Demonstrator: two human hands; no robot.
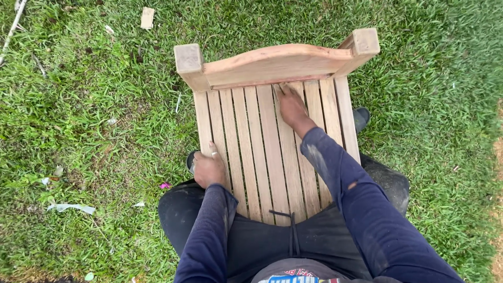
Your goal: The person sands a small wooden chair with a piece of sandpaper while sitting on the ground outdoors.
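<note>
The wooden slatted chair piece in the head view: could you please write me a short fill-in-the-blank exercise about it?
1. The wooden slatted panel lies over ____ ground.
2. The right hand presses flat on the ____ near the curved top rail.
3. The ____ hand grips the panel's side edge.

Missing words: grassy; slats; left

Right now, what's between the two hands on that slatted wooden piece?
Head view: only bare wooden slats lie between the left hand, which grips the panel's left edge, and the right hand, which presses near the curved top rail. Nothing rests on them.
</note>
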